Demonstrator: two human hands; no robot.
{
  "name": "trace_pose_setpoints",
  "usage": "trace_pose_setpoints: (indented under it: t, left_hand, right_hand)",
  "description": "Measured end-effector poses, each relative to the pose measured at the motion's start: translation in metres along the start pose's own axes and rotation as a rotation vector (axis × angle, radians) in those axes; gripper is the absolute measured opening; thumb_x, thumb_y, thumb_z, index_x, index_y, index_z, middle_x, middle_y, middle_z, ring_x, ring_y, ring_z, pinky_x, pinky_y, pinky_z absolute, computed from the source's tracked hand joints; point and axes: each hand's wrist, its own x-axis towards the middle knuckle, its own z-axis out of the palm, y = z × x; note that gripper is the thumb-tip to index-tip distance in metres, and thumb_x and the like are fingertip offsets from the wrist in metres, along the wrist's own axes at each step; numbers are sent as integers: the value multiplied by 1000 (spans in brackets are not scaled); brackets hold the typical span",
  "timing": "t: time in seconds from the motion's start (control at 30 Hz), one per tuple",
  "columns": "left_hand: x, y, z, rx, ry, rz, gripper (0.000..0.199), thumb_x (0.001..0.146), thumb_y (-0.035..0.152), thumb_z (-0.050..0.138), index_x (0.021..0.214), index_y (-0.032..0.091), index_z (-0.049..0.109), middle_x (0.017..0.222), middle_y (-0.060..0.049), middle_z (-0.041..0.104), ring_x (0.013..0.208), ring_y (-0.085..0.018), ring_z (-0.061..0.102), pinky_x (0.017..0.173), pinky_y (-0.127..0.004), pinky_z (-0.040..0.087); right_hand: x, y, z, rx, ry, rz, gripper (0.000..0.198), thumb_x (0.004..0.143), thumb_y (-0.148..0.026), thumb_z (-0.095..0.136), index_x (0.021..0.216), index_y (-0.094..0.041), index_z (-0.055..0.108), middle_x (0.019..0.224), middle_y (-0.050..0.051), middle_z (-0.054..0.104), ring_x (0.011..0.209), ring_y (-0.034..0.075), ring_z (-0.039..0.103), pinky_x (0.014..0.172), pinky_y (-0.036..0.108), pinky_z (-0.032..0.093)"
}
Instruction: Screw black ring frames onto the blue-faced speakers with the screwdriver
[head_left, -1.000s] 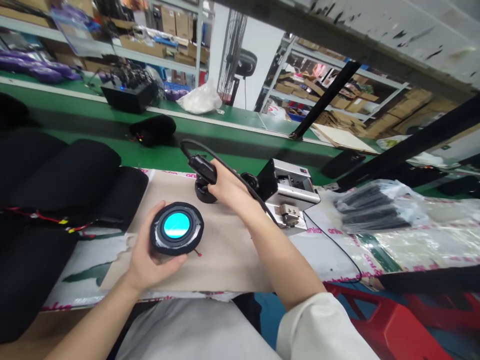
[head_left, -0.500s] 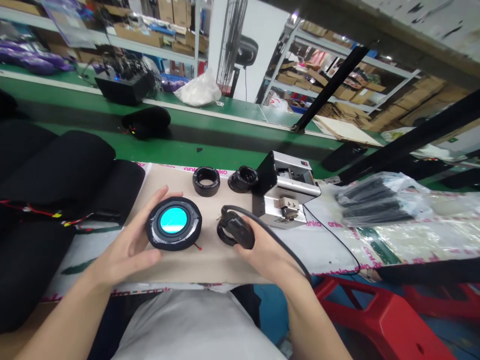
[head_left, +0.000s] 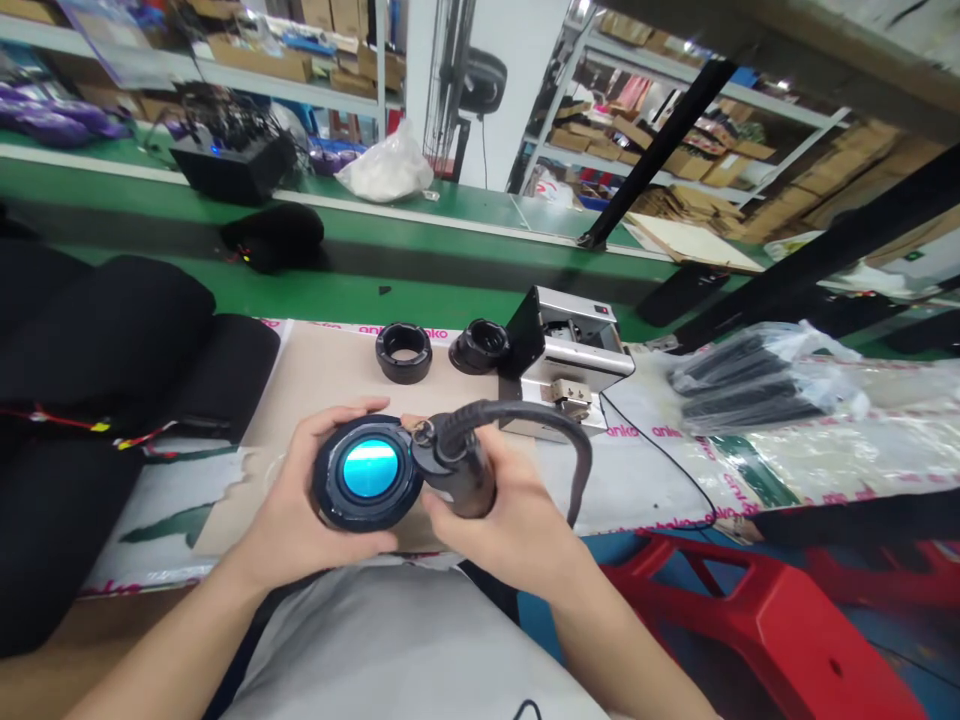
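My left hand is wrapped round the side of a round black speaker, whose shiny centre faces up and reflects bright blue. In my right hand is a black corded power screwdriver, its thick cable looping up and over to the right. The screwdriver's top end sits right beside the speaker's right rim; its tip is hidden below. Beyond my hands, a black ring and a second black ring-shaped part rest on the brown board.
Behind my right hand stands a silver and black screw feeder. Black cloth-covered cylinders with red and yellow wires crowd the left. A plastic bag of black strips lies to the right. A red stool is below the table edge.
The speaker has moved right and toward me, with my left hand closing round it. My right hand has brought the screwdriver up and left, close against the speaker's rim.
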Motion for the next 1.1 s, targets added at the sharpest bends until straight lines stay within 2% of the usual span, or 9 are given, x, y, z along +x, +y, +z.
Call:
trace_pose_setpoints:
  t: [0.13, 0.3, 0.4, 0.47, 0.63, 0.77, 0.87, 0.97, 1.1]
  left_hand:
    - [-1, 4, 2, 18, 13, -72, 98, 70, 40, 103, 152, 36, 51, 148, -10, 68, 133, -36, 72, 110, -48, 65]
    - [7, 6, -26, 127, -239, -172, 127, 70, 44, 102, 175, 36, 31, 165, -13, 56, 146, -43, 62, 114, -52, 62]
    - [18, 6, -43, 170, -372, -160, 132, 67, 42, 103, 177, 36, 28, 174, -13, 47, 157, -46, 50, 122, -55, 53]
    - [26, 8, -48, 193, -415, -138, 134, 64, 44, 104, 176, 35, 30, 174, -12, 48, 158, -47, 49, 121, -56, 54]
    - [32, 16, -46, 343, -388, -49, 97, 64, 50, 102, 152, 33, 63, 143, -7, 75, 121, -40, 77, 99, -45, 68]
    - [23, 17, -40, 392, -264, -25, 99, 60, 50, 103, 148, 30, 62, 145, -8, 73, 126, -40, 73, 109, -48, 60]
    - [19, 13, -34, 348, -222, -23, 102, 59, 42, 105, 150, 27, 60, 147, -10, 70, 132, -40, 69, 120, -54, 51]
    - [22, 11, -28, 307, -193, -48, 96, 58, 43, 105, 144, 25, 65, 142, -11, 72, 128, -41, 70, 120, -57, 50]
    - [28, 13, -23, 346, -203, -23, 103, 62, 41, 103, 154, 29, 58, 148, -7, 69, 136, -39, 66, 123, -51, 48]
  right_hand:
    - [5, -6, -2, -153, -34, -96, 64, 83, -17, 70, 142, -39, 60, 144, -4, 71, 120, 23, 76, 102, 35, 65]
    - [4, -20, -25, -147, 9, 20, 55, 84, -21, 72, 137, -33, 65, 122, -2, 78, 108, 23, 77, 98, 37, 63]
    - [-6, -13, -39, 22, 187, 172, 49, 86, -27, 74, 133, -25, 65, 119, 2, 78, 87, 18, 75, 79, 31, 62]
    - [-10, -3, -42, -46, 183, 285, 44, 86, -31, 74, 129, -24, 65, 115, 3, 78, 78, 17, 72, 69, 29, 58]
    - [6, 24, -34, -291, 108, 313, 44, 84, -29, 74, 127, -27, 65, 111, 3, 76, 105, 26, 73, 87, 35, 56]
    - [11, 40, -33, -275, 148, 364, 39, 87, -34, 71, 124, -25, 60, 104, 2, 74, 99, 26, 74, 83, 36, 58]
    - [2, 50, -35, -280, 135, 356, 51, 86, -26, 72, 136, -26, 61, 134, 6, 72, 124, 28, 71, 101, 38, 58]
    - [-7, 59, -30, -274, 77, 323, 61, 84, -20, 75, 143, -26, 63, 165, 6, 53, 148, 27, 58, 116, 36, 54]
    - [-9, 67, -17, -254, 51, 325, 69, 84, -19, 79, 150, -27, 62, 168, 6, 49, 152, 28, 55, 127, 39, 48]
